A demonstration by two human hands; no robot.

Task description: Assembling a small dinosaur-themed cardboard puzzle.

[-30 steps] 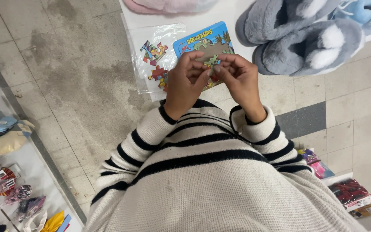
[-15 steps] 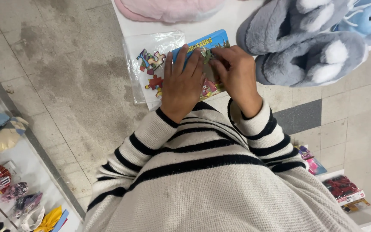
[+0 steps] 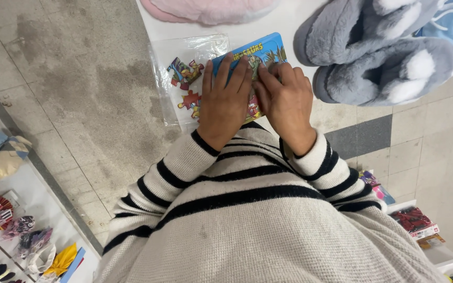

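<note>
A person in a striped sweater [image 3: 247,220] filled the bottom half of the frame. A white bench [image 3: 289,23] ran across the top. On it, at the upper right, sat two big grey fluffy slippers [image 3: 378,57], and a pink slipper [image 3: 211,9] lay at the top middle. A clear plastic bag [image 3: 182,73] lay on the bench in the upper middle, with loose puzzle pieces [image 3: 184,86] inside. Just beside it was a blue puzzle board [image 3: 260,52]. The left hand [image 3: 225,102] lay flat on the board with its fingers spread wide, holding nothing. The right hand [image 3: 287,99] pressed down beside it, fingers bent onto the board.
</note>
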